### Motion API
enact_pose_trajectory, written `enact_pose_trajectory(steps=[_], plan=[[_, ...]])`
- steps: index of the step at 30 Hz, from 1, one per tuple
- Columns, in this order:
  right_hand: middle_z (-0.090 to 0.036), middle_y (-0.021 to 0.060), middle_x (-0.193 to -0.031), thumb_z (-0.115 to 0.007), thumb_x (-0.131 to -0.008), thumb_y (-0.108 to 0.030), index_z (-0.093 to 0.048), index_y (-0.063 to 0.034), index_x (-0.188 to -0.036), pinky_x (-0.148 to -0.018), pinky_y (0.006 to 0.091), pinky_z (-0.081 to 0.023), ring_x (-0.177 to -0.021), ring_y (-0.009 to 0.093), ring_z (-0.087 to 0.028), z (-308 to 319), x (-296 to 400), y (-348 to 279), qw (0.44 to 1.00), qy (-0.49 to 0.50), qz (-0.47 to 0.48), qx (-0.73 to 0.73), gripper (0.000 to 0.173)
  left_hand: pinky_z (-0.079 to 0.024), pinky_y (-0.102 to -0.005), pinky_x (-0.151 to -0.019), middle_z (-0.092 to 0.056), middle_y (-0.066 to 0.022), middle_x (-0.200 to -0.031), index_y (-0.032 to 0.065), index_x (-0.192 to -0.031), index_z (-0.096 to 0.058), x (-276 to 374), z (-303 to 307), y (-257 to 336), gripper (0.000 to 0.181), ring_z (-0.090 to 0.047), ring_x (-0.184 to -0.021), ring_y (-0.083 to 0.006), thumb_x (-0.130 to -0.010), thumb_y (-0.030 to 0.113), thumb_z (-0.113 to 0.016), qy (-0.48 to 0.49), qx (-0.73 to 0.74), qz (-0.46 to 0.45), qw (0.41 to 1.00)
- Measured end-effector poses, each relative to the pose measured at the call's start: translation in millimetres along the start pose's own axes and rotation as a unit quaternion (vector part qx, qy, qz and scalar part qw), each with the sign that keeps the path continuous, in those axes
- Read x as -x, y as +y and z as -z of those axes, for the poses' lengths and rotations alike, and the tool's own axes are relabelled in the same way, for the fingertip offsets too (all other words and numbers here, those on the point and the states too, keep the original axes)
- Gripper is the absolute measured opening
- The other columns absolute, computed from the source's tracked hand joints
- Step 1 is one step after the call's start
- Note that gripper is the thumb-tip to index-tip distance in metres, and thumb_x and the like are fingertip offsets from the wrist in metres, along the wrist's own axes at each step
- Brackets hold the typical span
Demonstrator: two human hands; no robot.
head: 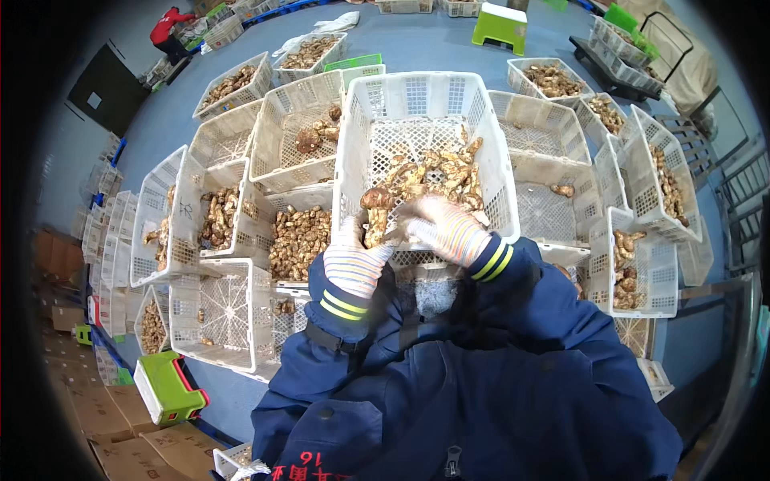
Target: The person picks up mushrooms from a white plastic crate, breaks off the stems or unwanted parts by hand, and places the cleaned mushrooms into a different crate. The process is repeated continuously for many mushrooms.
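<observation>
My left hand (356, 264), in a striped knit glove, grips a large mushroom (377, 219) with a brown cap and a thick, mottled stem. The mushroom stands cap-up at the near edge of a white plastic crate (415, 79). My right hand (448, 229), gloved alike, is motion-blurred just right of the stem. Its fingers point at the stem's lower part; the blur hides whether they hold anything. Beyond both hands, a loose pile of mushrooms (442, 171) covers the middle and right of the crate's mesh floor.
White crates surround me. On the left, one holds many small mushrooms (301, 240), another a few large ones (310, 139). A crate on the right (628, 270) holds several more. Green step stools (500, 29) and cardboard boxes (114, 415) stand farther off. A person in red (168, 30) bends over crates at upper left.
</observation>
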State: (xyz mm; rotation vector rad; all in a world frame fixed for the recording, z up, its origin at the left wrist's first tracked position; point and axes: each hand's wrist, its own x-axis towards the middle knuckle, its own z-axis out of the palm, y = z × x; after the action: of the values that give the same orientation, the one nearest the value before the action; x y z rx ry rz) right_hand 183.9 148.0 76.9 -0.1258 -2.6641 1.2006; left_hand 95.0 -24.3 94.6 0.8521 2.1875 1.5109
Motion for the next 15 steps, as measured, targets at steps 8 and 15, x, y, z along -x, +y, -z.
enact_pose_trajectory(steps=[8, 15], plan=[[-0.062, 0.0034, -0.083, -0.058, -0.089, -0.016, -0.059, -0.0024, -0.102, -0.056, 0.0254, -0.045, -0.066, 0.011, -0.057, -23.9, 8.2, -25.1, 0.809, 0.013, -0.22, -0.545, 0.019, -0.047, -0.0292, -0.092, -0.059, -0.0186, -0.119, -0.0074, -0.135, -0.04, 15.9, -8.8, -12.3, 0.073, -0.058, -0.108, -0.0214, -0.075, 0.012, -0.076, -0.025, -0.101, -0.144, 0.984], [-0.05, 0.0036, -0.067, -0.061, -0.085, -0.012, -0.053, -0.0038, -0.075, -0.059, 0.0322, -0.046, -0.064, 0.013, -0.052, -25.4, 13.6, 29.2, 0.925, 0.164, -0.054, -0.338, 0.015, -0.044, -0.0216, -0.062, -0.057, -0.0009, -0.078, 0.0027, -0.136, -0.045, 20.3, 2.6, -8.5, 0.067, -0.05, -0.067, -0.0079, -0.077, 0.012, -0.075, -0.058, -0.036, -0.045, 0.997]])
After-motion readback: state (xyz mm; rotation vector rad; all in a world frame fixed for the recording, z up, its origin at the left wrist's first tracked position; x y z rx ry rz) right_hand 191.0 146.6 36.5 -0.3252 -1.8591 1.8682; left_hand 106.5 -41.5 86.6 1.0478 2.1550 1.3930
